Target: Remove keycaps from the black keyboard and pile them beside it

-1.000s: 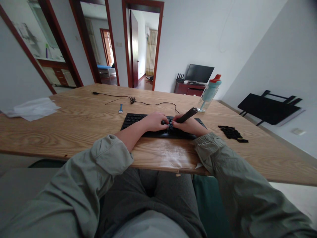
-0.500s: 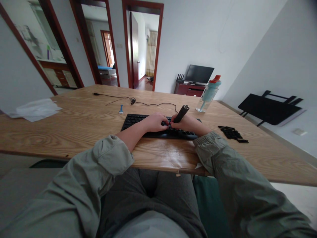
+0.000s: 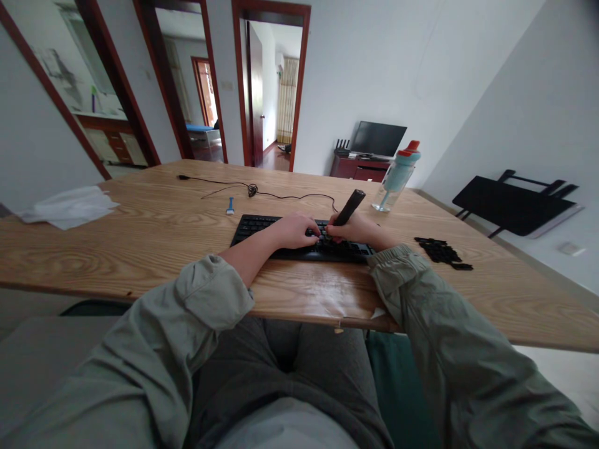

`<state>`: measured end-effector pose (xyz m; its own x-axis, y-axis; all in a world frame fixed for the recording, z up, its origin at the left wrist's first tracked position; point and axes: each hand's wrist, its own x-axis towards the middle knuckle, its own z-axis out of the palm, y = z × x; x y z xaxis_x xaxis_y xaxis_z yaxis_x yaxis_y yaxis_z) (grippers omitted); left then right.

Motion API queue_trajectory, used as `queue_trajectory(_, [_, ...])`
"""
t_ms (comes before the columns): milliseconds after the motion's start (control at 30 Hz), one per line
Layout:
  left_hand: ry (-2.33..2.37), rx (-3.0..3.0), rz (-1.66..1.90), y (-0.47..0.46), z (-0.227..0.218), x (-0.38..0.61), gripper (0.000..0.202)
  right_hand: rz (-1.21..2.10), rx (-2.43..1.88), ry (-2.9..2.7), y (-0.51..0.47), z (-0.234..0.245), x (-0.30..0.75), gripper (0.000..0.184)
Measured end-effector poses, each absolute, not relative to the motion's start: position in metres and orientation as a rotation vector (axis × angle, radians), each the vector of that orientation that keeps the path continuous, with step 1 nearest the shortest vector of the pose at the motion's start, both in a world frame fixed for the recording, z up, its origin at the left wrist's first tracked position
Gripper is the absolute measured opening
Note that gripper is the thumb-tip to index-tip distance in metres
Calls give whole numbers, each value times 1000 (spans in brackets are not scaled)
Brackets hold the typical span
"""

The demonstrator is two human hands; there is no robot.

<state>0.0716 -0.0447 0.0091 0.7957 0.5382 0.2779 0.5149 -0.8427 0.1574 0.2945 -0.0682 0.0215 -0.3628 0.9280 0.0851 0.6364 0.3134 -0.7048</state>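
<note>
A black keyboard [image 3: 253,228] lies near the table's front edge, partly covered by both hands. My left hand [image 3: 296,231] rests over its middle, thumb and fingers curled together at the keys; whatever is between the fingertips is too small to make out. Just to the right, my right hand [image 3: 349,229] is closed around a thick black cylindrical tool handle [image 3: 350,207]. The handle leans up and to the right, while its lower end is hidden at the keys by my fingers.
A heap of small black pieces [image 3: 440,251] lies right of the keyboard. Behind are a water bottle [image 3: 395,178], a black cable [image 3: 299,196] and a small blue-and-white brush [image 3: 230,206]. White crumpled sheeting [image 3: 75,207] lies at the far left of the wooden table [image 3: 163,237].
My right hand has shifted slightly right and away from the left fingertips, and the tool handle has moved right and up and leans more. My left hand stays nearly in place.
</note>
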Motion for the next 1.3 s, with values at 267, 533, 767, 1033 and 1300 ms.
queue_trajectory(267, [862, 2890, 521, -43, 6, 68, 26, 449, -1348, -2146, -82, 19, 304, 35])
queue_trajectory(533, [847, 2861, 523, -46, 7, 67, 28, 577, -1302, -1912, -99, 18, 319, 38])
queue_trajectory(767, [834, 2834, 504, -49, 9, 67, 28, 866, -1353, -1877, -107, 14, 327, 45])
queue_trajectory(1033, [730, 2796, 621, -58, 15, 69, 24, 905, -1288, -1847, -111, 19, 322, 45])
queue_trajectory(1300, [726, 2814, 694, -58, 16, 68, 20, 953, -1296, -1800, -114, 20, 319, 48])
